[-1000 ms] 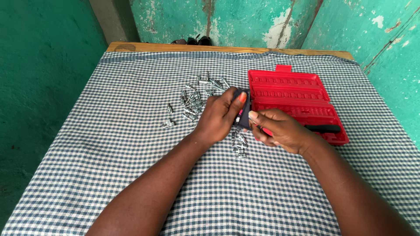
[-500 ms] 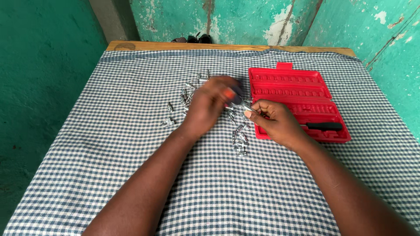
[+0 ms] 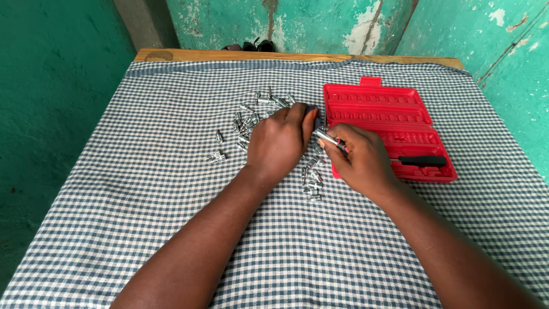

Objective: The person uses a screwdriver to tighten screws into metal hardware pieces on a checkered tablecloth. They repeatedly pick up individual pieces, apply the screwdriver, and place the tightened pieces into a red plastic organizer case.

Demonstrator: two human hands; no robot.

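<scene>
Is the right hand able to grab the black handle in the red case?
Probably yes: the black handle lies uncovered in the open red case, beside the right hand, though its fingers hold a small metal tool.

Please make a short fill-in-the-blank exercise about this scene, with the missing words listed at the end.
1. The open tool case is ____ in colour.
2. The cloth on the table has a ____ pattern.
3. The loose metal bits lie to the ____ of the case.
4. The right hand holds a small tool; the left hand is right ____ it.

Missing words: red; checked; left; beside
</scene>
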